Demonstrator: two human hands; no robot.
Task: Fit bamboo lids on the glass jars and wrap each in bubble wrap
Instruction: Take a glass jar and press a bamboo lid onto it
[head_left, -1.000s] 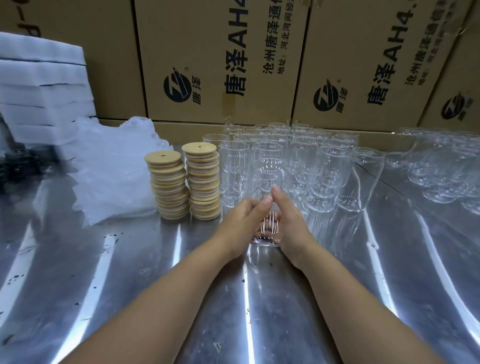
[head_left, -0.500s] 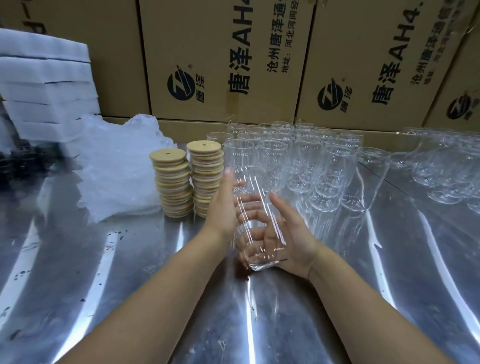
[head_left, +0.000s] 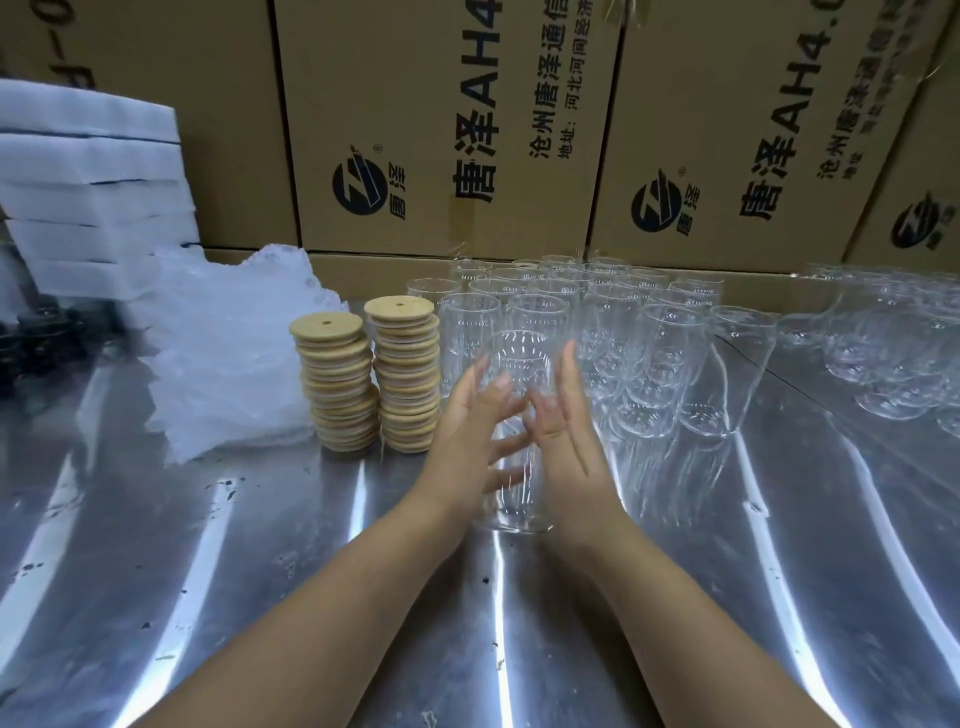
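A clear glass jar (head_left: 519, 358) stands upright, without a lid, on the shiny metal table (head_left: 208, 571) in front of me. My left hand (head_left: 460, 447) lies against its left side and my right hand (head_left: 576, 457) against its right side, fingers straight and spread, some showing through the glass. Two stacks of round bamboo lids (head_left: 337, 384) (head_left: 408, 374) stand just left of my left hand. A heap of bubble wrap (head_left: 228, 353) lies further left. Several more empty jars (head_left: 649, 332) crowd behind the jar between my hands.
Another cluster of glassware (head_left: 893, 343) sits at the far right. White foam sheets (head_left: 88, 182) are piled at the back left. Printed cardboard boxes (head_left: 441, 130) wall off the back of the table.
The jar was tilted and cradled between both hands half a second ago; it now stands upright on the table. My fingers have straightened along its sides.
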